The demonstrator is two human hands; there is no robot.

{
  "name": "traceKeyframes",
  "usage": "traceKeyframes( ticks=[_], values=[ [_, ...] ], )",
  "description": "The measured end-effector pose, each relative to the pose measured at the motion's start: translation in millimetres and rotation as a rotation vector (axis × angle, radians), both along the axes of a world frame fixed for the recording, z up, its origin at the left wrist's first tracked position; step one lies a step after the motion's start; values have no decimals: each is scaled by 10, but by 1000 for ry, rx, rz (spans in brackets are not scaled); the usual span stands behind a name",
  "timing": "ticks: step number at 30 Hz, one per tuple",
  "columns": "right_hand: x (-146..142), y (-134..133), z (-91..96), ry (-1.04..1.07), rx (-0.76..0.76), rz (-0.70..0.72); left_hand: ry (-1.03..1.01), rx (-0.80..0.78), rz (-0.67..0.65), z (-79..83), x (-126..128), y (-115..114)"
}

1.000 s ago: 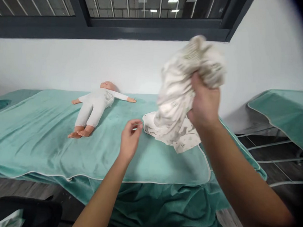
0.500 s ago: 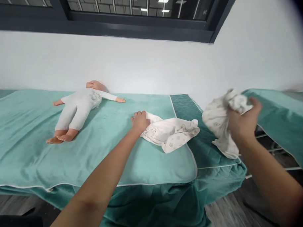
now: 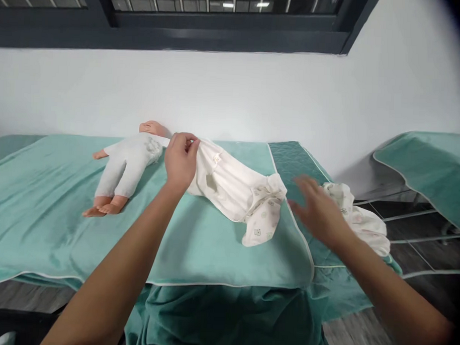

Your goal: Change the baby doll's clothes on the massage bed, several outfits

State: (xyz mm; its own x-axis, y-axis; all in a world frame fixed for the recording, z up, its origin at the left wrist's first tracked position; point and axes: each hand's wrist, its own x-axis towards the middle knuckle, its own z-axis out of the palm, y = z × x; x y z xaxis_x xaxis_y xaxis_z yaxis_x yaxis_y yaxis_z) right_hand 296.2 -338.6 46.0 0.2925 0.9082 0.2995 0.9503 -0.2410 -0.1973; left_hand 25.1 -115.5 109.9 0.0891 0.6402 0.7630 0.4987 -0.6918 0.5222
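Observation:
A white baby garment (image 3: 233, 185) with small printed bears is stretched out over the light-green blanket. Its upper left edge is pinched in my left hand (image 3: 180, 159), which lifts that end off the bed. My right hand (image 3: 317, 208) hovers near the garment's right end with its fingers apart, holding nothing. A second crumpled white cloth (image 3: 367, 227), also printed, lies at the bed's right edge, partly hidden behind my right hand and forearm. To the left, a baby doll (image 3: 128, 161) in white clothes lies on its back.
The light-green blanket (image 3: 62, 227) covers most of the bed, with a dark-green quilted cover (image 3: 291, 154) showing at the right. Beyond it are a metal bed frame (image 3: 417, 217) and another green cover (image 3: 434, 164). A white wall with a dark window frame (image 3: 227, 39) rises behind.
My right hand has let go of the crumpled cloth at the bed's right edge and moved left. My left hand has raised the garment's left end and pulled it leftward.

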Motion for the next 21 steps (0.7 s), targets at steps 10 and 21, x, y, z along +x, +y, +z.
traceKeyframes(
  ticks=[10,21],
  values=[
    [-1103,498,-225,-121,-161,433,-87,83,40,439,-265,-317],
    [-1854,274,-109,19,-42,638,-21,-11,91,617,13,-166]
  ],
)
